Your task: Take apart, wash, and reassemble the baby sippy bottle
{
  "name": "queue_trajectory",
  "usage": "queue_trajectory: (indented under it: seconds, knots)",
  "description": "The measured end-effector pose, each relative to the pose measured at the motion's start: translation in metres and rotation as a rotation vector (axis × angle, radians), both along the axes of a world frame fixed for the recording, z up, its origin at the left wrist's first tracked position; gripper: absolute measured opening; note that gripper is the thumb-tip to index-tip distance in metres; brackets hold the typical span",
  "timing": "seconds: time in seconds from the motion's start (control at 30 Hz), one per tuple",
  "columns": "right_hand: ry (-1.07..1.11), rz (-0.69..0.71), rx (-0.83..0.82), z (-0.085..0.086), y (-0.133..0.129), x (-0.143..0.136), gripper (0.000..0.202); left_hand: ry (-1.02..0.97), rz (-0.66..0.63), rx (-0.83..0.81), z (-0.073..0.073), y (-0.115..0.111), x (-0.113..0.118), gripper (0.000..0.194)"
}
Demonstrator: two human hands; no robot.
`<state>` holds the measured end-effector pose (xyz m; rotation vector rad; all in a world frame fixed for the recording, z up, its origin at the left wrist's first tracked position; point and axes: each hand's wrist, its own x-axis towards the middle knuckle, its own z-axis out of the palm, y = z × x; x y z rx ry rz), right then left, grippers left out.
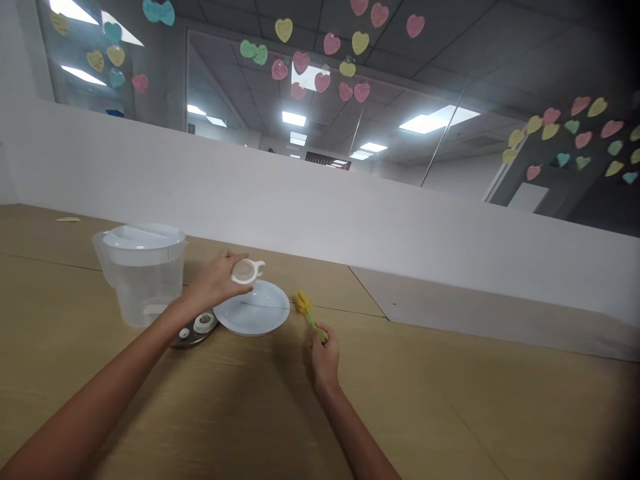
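Strainer [244, 271] is pinched by the left hand [221, 279] over the bowl's [255, 320] far edge; a yellow brush [304, 305] is gripped by the right hand [325, 357], just beside. Scrubbing seems in preparation; steady holds are called for.

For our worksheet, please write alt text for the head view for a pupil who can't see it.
A left hand holds a small white-rimmed disc by the far rim of a pale bowl, while the right hand grips a yellow-headed tool to its right. Left of the bowl are a dark tray and a lidded pitcher; heart-shaped notes dot the glass beyond.
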<state>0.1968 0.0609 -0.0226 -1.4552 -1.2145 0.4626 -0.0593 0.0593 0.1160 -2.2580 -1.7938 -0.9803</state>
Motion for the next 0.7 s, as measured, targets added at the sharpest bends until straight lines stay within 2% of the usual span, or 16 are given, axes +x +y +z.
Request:
queue_trajectory:
  seconds: [0.1, 0.2, 0.3, 0.43, 0.57, 0.7]
  knots:
    - [-0.085, 0.130, -0.107, -0.002, -0.003, -0.006, 0.031, 0.009, -0.158, -0.169, 0.012, -0.024, 0.011, 0.069]
    - [-0.357, 0.191, -0.164, 0.002, -0.011, -0.013, 0.030, 0.088, -0.330, -0.283, 0.016, -0.045, 0.026, 0.056]
    - [-0.625, 0.223, -0.260, 0.008, -0.019, -0.020, 0.030, 0.198, -0.459, -0.340, 0.011, -0.056, 0.042, 0.045]
    - [-0.837, 0.260, -0.363, 0.013, -0.024, -0.025, 0.036, 0.367, -0.528, -0.369, -0.006, -0.053, 0.056, 0.039]
    - [-0.803, 0.242, -0.295, 0.014, -0.023, -0.025, 0.033, 0.520, -0.545, -0.377, -0.017, -0.045, 0.057, 0.032]
    - [-0.687, 0.215, -0.063, 0.013, -0.018, -0.020, 0.039, 0.512, -0.568, -0.461, -0.021, -0.039, 0.052, 0.036]
